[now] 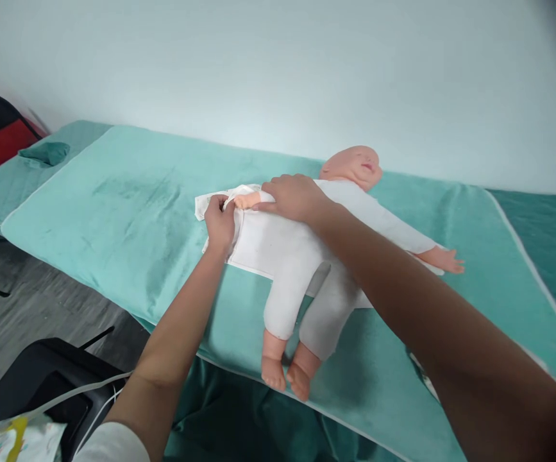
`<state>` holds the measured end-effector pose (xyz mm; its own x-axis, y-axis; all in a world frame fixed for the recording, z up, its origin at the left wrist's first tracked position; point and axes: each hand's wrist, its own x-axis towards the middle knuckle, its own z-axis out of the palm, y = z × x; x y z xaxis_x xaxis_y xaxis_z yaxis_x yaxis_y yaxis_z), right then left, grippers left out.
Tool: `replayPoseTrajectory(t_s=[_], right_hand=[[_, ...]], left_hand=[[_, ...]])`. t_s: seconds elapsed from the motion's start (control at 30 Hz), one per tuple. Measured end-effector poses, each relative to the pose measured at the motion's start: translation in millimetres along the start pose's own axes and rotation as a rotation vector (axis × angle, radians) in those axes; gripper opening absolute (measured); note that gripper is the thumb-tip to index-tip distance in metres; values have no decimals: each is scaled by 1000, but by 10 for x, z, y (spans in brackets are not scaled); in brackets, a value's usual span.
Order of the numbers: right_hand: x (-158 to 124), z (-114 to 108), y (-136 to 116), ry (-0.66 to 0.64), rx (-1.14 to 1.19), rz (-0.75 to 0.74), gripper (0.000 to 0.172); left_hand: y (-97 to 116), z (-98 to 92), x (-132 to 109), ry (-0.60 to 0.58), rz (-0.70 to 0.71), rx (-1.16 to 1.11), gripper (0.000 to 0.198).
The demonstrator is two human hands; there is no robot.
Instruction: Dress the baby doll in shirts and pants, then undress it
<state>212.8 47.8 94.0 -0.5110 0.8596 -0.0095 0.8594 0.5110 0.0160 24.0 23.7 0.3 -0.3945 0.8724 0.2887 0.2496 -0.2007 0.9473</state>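
The doll (285, 263) lies on its back on the green-covered bed (128, 212), its head toward the far side and its feet at the near edge. At its left, the left hand (220, 223) pinches white cloth (239, 190) between its fingers, just beside the doll's small hand (247, 201). The right hand (295, 196) has its fingers curled over the doll's forearm (thumb on the near side). A black chair (42, 369) stands near left.
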Motion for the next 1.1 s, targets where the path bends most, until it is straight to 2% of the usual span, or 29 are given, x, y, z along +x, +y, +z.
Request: replayPoseTrajectory(t_s=[0.13, 0.23, 0.33, 0.43, 0.53, 0.6, 0.67, 0.73, 0.77, 0.8, 0.87, 0.97, 1.1], right_hand=[[19, -2, -2, -39, 9, 9, 56], [29, 12, -17, -64, -7, -3, 55], [120, 80, -72, -31, -53, 33, 55], [270, 143, -166, -29, -83, 94, 46], [295, 117, -231, 6, -16, 171, 43], [134, 58, -202, 132, 104, 195, 43], [-185, 13, -91, 333, 249, 236, 39], [-603, 31, 87, 606, 337, 409, 35], [-817, 70, 188, 737, 339, 553, 33], [-1016, 126, 284, 795, 343, 692, 34], [-1330, 267, 437, 744, 401, 890, 38], [-1544, 431, 508, 621, 471, 901, 51], [-1549, 459, 455, 609, 456, 944, 64]], left_hand=[[65, -15, -45, 24, -20, -6, 3], [82, -13, -80, -1, -1, -9, 1], [72, 7, -122, -95, 121, 58, 5], [58, 25, -158, -242, 246, 177, 10], [50, 17, -178, -299, 271, 276, 12], [48, 4, -187, -312, 281, 322, 14], [49, -3, -192, -329, 328, 361, 15], [50, 2, -193, -337, 394, 395, 15], [50, 8, -192, -341, 421, 407, 14], [50, 16, -191, -346, 440, 416, 14], [53, 30, -191, -356, 456, 426, 15], [64, 35, -203, -353, 458, 424, 18], [78, 16, -231, -343, 435, 402, 21]])
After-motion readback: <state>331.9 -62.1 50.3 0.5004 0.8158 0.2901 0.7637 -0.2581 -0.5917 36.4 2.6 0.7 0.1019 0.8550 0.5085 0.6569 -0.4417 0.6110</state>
